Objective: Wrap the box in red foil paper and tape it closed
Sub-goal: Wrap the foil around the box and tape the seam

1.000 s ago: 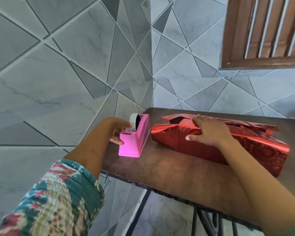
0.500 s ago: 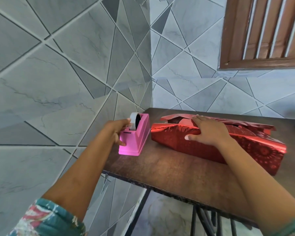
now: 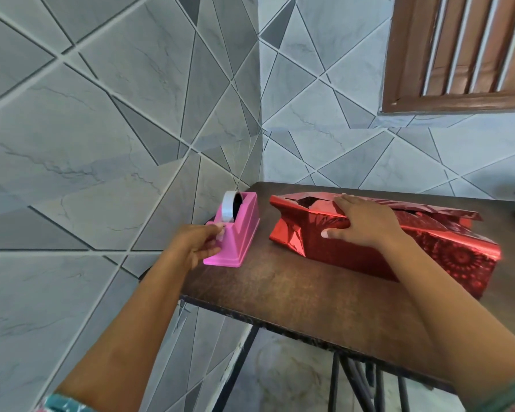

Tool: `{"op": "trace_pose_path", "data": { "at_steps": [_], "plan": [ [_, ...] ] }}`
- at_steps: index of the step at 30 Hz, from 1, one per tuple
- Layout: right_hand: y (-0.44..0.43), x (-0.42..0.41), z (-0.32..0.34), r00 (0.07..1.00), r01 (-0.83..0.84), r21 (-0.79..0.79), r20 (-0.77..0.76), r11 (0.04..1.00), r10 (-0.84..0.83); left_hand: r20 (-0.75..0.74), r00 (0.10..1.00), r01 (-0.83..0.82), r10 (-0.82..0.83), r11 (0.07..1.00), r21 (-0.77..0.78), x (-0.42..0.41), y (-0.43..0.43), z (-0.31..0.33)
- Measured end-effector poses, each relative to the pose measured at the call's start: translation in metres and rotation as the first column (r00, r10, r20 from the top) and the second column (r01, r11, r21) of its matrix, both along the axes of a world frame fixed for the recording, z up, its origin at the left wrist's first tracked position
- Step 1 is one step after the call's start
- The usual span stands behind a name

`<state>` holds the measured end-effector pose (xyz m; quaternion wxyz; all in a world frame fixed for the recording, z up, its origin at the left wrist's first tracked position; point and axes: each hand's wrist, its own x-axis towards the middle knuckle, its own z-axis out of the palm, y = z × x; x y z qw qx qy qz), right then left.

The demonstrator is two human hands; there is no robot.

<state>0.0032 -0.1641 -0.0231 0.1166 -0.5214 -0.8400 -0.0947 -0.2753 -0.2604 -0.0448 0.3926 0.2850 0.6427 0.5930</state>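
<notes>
- The dark brown wooden counter is pushed into a corner of the room. Its worn front edge faces me, and black metal legs show beneath it.
- Both walls are covered in grey marbled tiles cut into angular shapes by pale grout lines. High on the right-hand wall is a brown wooden louvred shutter.
- The long box wrapped in shiny red foil paper lies on the counter's right half, angled away from me. Its top seam gapes, and the foil at its left end is crumpled and loose.
- My right hand lies flat on top of the box with fingers spread. It presses the foil down, and the thumb reaches over the near side.
- A pink plastic tape dispenser stands at the counter's left edge, near the box's left end but apart from it. A roll of pale tape sits upright in it.
- My left hand is at the dispenser's near end. The fingers are curled, with thumb and forefinger pinching the tape's loose end by the cutter.
- A teal patterned sleeve shows at my left arm.
</notes>
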Motion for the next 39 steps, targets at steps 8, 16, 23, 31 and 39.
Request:
{"op": "trace_pose_path", "data": {
  "at_steps": [8,16,23,31,39],
  "plan": [
    [0.000,0.000,0.001,1.000,-0.008,-0.007,-0.010,1.000,0.008,-0.159,0.987,0.025,-0.026,1.000,-0.009,-0.011,0.005,-0.008],
    [0.000,0.001,0.001,1.000,-0.010,-0.018,-0.002,1.000,0.009,-0.434,0.900,0.016,-0.047,0.997,-0.074,-0.026,0.005,-0.001],
    [-0.002,0.000,0.004,1.000,-0.006,-0.027,0.010,1.000,0.006,-0.436,0.896,0.025,-0.082,0.991,-0.135,-0.035,-0.001,-0.012],
    [-0.005,0.001,0.006,1.000,0.006,-0.042,0.010,0.999,-0.006,-0.287,0.958,0.091,-0.030,0.975,0.203,-0.035,-0.012,-0.002],
    [-0.003,0.001,0.004,1.000,0.000,-0.034,0.007,0.999,0.001,-0.634,0.679,0.546,-0.370,0.832,0.100,0.059,0.060,0.065]
  ]
}}
